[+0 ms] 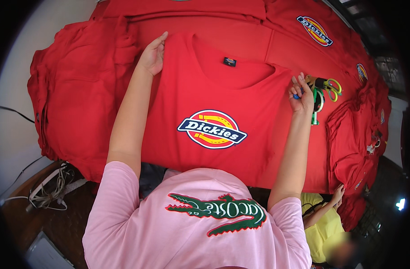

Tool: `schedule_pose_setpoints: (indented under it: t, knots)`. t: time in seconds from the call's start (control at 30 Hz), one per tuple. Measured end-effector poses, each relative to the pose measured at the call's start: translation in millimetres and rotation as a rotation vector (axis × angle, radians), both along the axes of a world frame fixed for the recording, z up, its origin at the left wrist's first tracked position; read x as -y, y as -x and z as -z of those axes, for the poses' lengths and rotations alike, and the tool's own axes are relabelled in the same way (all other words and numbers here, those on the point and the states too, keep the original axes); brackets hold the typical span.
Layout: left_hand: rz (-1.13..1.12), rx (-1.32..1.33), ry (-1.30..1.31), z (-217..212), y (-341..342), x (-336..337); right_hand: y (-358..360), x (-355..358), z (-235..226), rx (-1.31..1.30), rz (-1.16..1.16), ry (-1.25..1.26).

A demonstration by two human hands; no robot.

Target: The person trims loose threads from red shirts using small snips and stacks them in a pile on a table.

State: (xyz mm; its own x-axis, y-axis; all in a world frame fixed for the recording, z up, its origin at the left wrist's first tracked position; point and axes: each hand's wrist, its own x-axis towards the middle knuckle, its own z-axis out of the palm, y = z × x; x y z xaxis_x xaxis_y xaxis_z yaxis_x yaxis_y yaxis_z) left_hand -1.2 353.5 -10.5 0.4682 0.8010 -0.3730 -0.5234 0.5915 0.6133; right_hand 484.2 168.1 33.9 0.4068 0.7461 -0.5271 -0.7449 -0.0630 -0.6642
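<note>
A red T-shirt [240, 89] lies spread in front of me, its neckline away from me. A dark label [230, 62] sits inside the neck, and an oval emblem [212, 129] in yellow, white and navy is printed on the chest. My left hand [154, 56] is closed on the shirt's left shoulder edge. At the opposite shoulder, my right hand [301, 95] is closed, its fingertips at the cloth. A small blue thing [297, 95] shows between its curled fingers; its kind I cannot make out. The shirt's lower part drapes toward my body.
Scissors with yellow-green handles [333, 89] and a green tape dispenser [315, 117] lie just right of my right hand. Red garments are piled at the left [79, 98] and right [353, 130]. Cables [50, 186] hang lower left. Another person's hand [338, 195] touches the right pile.
</note>
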Motion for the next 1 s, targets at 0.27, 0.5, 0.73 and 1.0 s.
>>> schedule_pose_setpoints:
  t: [0.27,0.5,0.73,1.0]
  knots:
    - [0.176,0.137,0.048,25.7,15.9,-26.2,6.3,-12.7,71.2,0.073,0.179,-0.034]
    - [0.094,-0.719,-0.106,-9.6,5.1,29.0,22.6,56.2,29.0,0.685,-0.121,0.238]
    - [0.125,-1.161,-0.453,-7.4,75.0,184.7,35.1,257.1,27.8,0.882,-0.586,0.370]
    - [0.226,-1.244,-0.430,44.4,160.0,267.8,58.4,289.3,18.1,1.139,-0.729,0.470]
